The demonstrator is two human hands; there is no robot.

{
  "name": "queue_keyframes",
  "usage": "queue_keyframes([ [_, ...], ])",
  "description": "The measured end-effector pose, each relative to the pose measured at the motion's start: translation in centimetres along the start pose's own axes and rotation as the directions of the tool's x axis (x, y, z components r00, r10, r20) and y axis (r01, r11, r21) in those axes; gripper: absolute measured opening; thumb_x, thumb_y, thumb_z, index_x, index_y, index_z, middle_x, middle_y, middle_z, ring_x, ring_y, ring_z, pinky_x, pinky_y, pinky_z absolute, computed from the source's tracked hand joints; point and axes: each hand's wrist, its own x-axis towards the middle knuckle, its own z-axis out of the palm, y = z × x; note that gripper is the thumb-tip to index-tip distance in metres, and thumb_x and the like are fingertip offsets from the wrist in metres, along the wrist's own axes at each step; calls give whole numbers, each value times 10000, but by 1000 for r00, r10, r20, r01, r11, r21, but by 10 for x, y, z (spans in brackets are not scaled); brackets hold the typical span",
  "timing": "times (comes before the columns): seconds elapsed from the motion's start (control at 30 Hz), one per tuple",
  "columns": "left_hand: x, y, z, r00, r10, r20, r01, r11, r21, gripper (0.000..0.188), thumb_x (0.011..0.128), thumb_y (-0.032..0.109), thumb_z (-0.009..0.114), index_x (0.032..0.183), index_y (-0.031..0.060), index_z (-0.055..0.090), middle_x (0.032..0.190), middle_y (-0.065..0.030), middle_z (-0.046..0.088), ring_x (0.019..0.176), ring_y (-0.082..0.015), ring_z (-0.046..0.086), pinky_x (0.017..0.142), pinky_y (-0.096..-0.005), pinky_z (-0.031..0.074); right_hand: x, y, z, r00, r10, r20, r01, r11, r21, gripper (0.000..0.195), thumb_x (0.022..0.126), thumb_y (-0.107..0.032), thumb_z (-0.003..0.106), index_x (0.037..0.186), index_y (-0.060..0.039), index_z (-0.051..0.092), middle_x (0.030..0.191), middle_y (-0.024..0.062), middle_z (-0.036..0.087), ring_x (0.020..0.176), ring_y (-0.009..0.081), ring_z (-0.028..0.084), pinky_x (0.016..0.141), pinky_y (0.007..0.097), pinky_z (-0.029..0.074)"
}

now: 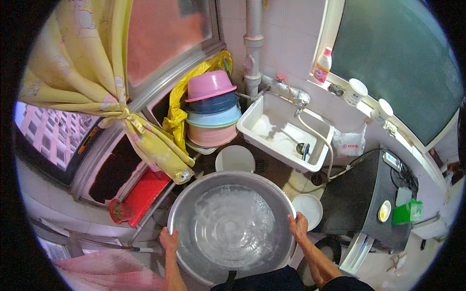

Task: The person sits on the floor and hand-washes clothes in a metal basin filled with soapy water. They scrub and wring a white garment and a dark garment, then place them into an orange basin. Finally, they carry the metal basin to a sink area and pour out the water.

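Note:
A large round metal basin [185, 254] with rippling water in it is held close before my body. My left hand [169, 240] grips its rim on the left side. On the right side of the rim, my right hand [299, 226] has its thumb over the edge and its fingers around the outside. The near edge of the basin meets my dark clothing [262, 280]. Just beyond the far rim stands a round white bucket or tub [235, 158], partly hidden by the basin. A white lidded or shallow round container [309, 209] is beside my right hand.
Ahead is a white sink [276, 132] with a tap [300, 105], a hose and a brush [305, 151]. Stacked plastic basins [213, 116] stand left of it. A black table [349, 196] is on the right. A yellow curtain [87, 62] and red shelf [149, 192] lie left.

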Motion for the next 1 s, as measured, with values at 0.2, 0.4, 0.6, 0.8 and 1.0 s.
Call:
queue_keyframes([
  [0.2, 32, 30, 44, 997, 76, 1, -76, 997, -15, 413, 753, 321, 848, 850, -6, 616, 798, -248, 643, 753, -429, 625, 697, -516, 471, 62, -10, -4, 1000, 20, 2, -20, 999, -43, 412, 842, -401, 708, 861, 8, 658, 774, 226, 669, 749, 416, 659, 701, 506, 494],
  [0.4, 78, 61, 86, 995, 39, 88, -33, 997, -71, 385, 758, 303, 836, 808, -12, 621, 754, -216, 637, 708, -396, 635, 666, -486, 481, 104, -31, -1, 995, 95, 15, -94, 994, -52, 419, 842, -393, 711, 856, 22, 650, 769, 234, 666, 753, 425, 657, 704, 497, 492],
  [0.6, 142, 87, 118, 948, -61, 312, 64, 998, -2, 376, 782, 267, 822, 940, -43, 679, 909, -273, 704, 888, -453, 688, 795, -509, 524, 131, -23, 33, 988, 153, -29, -155, 981, -118, 388, 828, -348, 731, 844, 31, 651, 714, 219, 642, 678, 375, 636, 662, 482, 476],
  [0.8, 196, 108, 141, 902, -45, 430, 28, 999, 47, 381, 809, 258, 805, 998, -47, 677, 991, -265, 709, 940, -445, 685, 823, -512, 525, 150, -35, 57, 964, 267, 4, -261, 944, -201, 400, 844, -340, 708, 835, 56, 651, 739, 236, 665, 695, 386, 651, 678, 485, 487],
  [1.0, 237, 113, 172, 859, -69, 507, 40, 997, 67, 426, 819, 258, 796, 1095, -42, 674, 1067, -270, 703, 1018, -439, 674, 872, -503, 520, 172, -31, 85, 964, 264, -33, -264, 933, -243, 404, 859, -331, 703, 951, 63, 703, 884, 257, 717, 860, 397, 709, 793, 453, 524],
])
